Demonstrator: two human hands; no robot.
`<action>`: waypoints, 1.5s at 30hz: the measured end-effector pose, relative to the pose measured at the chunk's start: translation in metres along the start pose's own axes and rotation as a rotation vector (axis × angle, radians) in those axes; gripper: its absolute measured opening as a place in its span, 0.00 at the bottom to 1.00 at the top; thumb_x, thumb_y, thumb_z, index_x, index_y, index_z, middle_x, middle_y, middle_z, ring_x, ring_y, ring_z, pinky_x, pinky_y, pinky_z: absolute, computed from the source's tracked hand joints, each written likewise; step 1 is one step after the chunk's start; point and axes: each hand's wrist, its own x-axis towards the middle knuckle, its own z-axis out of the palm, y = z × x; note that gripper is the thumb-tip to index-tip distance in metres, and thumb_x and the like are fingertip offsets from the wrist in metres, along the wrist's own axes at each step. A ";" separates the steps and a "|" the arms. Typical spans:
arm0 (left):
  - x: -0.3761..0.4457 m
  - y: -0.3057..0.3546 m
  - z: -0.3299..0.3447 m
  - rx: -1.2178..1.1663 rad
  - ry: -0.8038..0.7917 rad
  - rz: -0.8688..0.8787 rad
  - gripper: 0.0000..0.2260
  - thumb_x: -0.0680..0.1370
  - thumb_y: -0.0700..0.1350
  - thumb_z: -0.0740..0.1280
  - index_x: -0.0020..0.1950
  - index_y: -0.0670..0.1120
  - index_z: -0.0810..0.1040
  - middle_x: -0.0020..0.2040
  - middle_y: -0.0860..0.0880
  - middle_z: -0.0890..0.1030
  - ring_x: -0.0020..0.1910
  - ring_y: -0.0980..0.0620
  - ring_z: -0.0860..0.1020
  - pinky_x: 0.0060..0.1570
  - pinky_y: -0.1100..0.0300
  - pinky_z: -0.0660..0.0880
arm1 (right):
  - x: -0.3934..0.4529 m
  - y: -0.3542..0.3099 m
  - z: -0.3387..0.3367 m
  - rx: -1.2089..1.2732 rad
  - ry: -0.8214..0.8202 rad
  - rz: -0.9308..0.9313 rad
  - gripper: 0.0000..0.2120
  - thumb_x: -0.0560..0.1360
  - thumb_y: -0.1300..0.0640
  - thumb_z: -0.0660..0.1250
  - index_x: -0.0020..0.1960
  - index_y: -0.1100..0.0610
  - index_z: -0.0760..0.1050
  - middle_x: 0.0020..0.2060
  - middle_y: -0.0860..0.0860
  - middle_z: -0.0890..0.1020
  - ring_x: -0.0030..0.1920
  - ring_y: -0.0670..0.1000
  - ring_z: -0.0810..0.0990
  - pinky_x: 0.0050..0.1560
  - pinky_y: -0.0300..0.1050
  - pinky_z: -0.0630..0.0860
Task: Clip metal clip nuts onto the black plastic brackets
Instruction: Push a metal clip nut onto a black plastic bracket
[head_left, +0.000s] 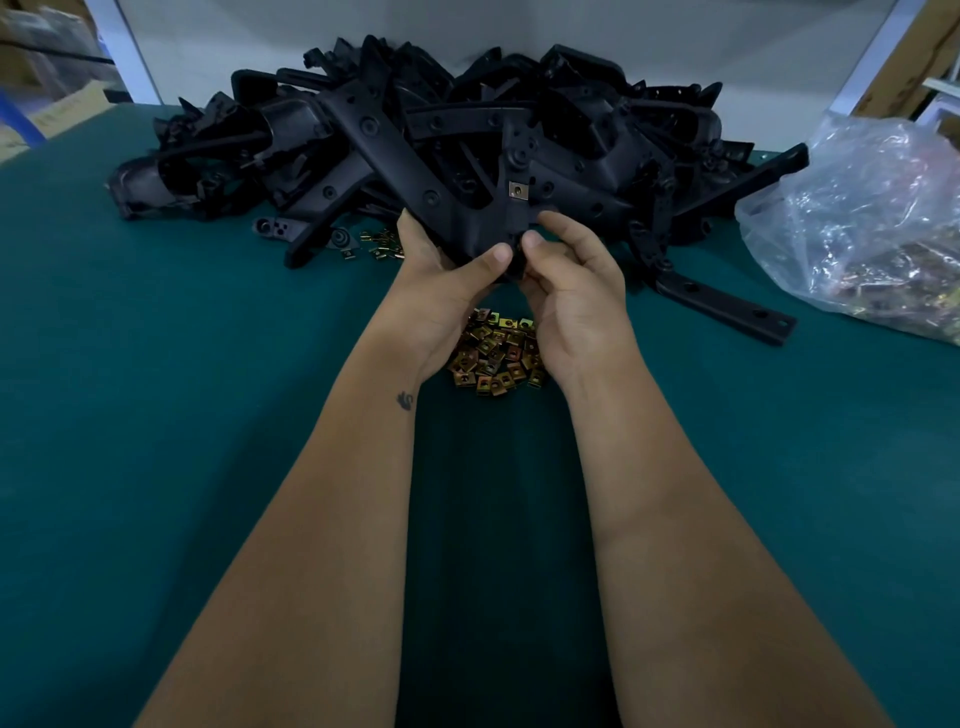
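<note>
Both hands hold one black bracket (415, 171) up over the middle of the bench (156, 415), which is covered in green. The left hand (441, 291) grips the bracket's near end from the left, its thumb pressed flat across the front of the plastic and its other fingers curled behind it. The right hand (576, 306) grips the same end from the right, thumb tip pressed against the plastic close to the left thumb and fingers curled around the back. Whether it pinches a clip between them cannot be told.

One metal clip (517, 190) already sits on the bracket, on the arm just above the right hand's fingers.

A heap of loose clips (496, 353) lies on the bench below the hands, between the two wrists. A few more clips (382, 244) lie just left of the left hand, at the foot of the bracket pile (571, 130), which spreads along the far edge of the bench. A clear plastic bag (872, 223) rests near the far right corner.
</note>
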 end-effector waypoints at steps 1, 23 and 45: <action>0.000 0.000 0.000 0.007 -0.002 0.001 0.29 0.79 0.27 0.62 0.74 0.46 0.55 0.73 0.42 0.70 0.71 0.45 0.71 0.71 0.46 0.69 | 0.000 0.001 0.000 -0.004 -0.002 0.004 0.08 0.75 0.71 0.67 0.51 0.60 0.77 0.39 0.55 0.75 0.45 0.54 0.75 0.55 0.48 0.75; -0.008 -0.001 -0.003 0.053 0.023 -0.007 0.31 0.79 0.27 0.62 0.76 0.46 0.52 0.74 0.43 0.69 0.72 0.47 0.70 0.73 0.46 0.67 | -0.002 0.004 0.000 -0.035 -0.054 0.034 0.09 0.75 0.71 0.67 0.43 0.59 0.74 0.37 0.53 0.74 0.40 0.47 0.75 0.47 0.40 0.76; 0.002 -0.004 0.007 -0.366 0.217 -0.025 0.25 0.82 0.31 0.60 0.77 0.46 0.59 0.67 0.43 0.77 0.57 0.48 0.80 0.56 0.53 0.80 | -0.008 0.003 0.016 -0.186 0.068 -0.116 0.04 0.78 0.61 0.68 0.44 0.57 0.79 0.42 0.50 0.81 0.48 0.49 0.79 0.60 0.51 0.77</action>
